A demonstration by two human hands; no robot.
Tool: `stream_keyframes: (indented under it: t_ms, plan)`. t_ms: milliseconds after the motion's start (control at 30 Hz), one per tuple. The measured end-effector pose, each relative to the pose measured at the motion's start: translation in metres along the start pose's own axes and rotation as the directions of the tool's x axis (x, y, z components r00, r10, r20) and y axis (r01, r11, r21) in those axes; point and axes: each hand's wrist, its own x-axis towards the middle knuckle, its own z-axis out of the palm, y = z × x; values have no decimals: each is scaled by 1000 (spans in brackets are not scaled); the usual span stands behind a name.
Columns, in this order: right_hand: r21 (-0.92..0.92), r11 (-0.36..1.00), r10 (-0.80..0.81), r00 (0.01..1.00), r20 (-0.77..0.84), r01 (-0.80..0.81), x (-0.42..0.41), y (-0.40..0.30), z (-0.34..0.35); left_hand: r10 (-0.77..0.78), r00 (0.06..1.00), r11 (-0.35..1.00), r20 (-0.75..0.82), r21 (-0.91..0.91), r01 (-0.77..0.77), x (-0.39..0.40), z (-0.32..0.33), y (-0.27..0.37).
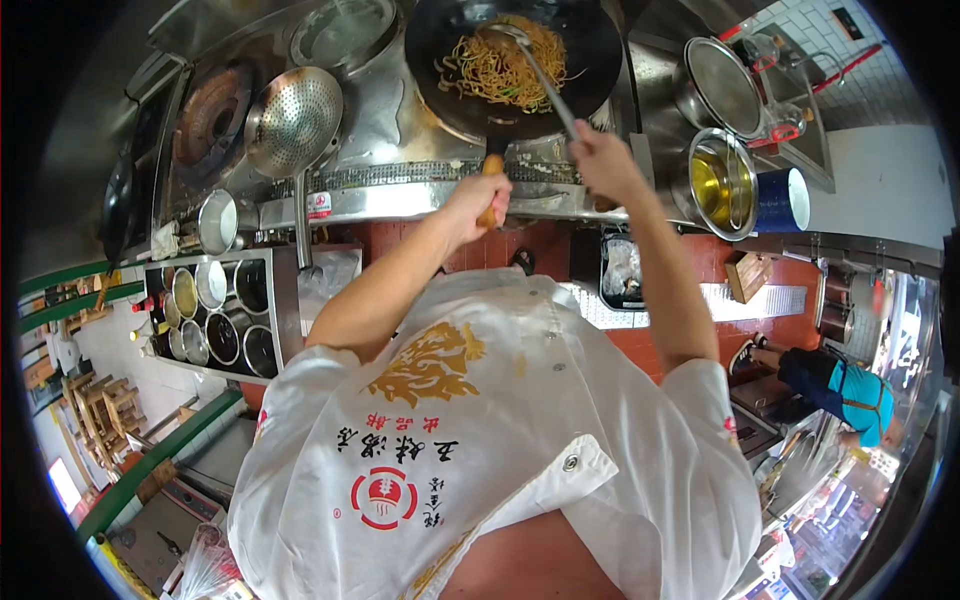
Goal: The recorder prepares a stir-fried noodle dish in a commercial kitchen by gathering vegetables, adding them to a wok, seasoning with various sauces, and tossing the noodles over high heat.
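My left hand (474, 202) grips the wooden handle (492, 166) of a large black wok (600, 71). Brown fried noodles (506, 75) with bits of green lie in the wok. In my right hand (604, 166) is the shaft of a long metal ladle (550, 88), slanting down into the pan. The ladle's bowl rests among the noodles near their upper edge. Left of the wok, a perforated strainer (295, 120) lies with its long handle pointing towards me.
A steel bowl of yellow oil (712, 184), a blue container (784, 201) and a steel pot (720, 82) stand on the right. At the left are a burner (217, 116) and a rack of seasoning pots (217, 289). Another person (855, 394) stands far right.
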Motion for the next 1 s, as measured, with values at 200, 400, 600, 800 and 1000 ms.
stream_keyframes:
  t_ms: [200,400,600,800,1000]
  plan:
    - [-41,996,-78,988,135,85,-34,13,-50,40,996,986,-76,164,-27,-28,26,8]
    - [-1,999,-39,998,-54,39,-14,-51,-21,8,1000,994,2,112,-8,-27,-15,-28]
    - [60,997,35,997,69,-39,-18,-53,-31,-57,998,998,-18,31,57,14,-18,6]
    - [82,996,34,999,-12,-33,-39,-75,-27,-85,996,985,-40,148,90,-35,-15,-3]
    - [100,986,148,976,-160,-134,-20,-61,28,-6,999,994,45,112,1,-6,-38,5]
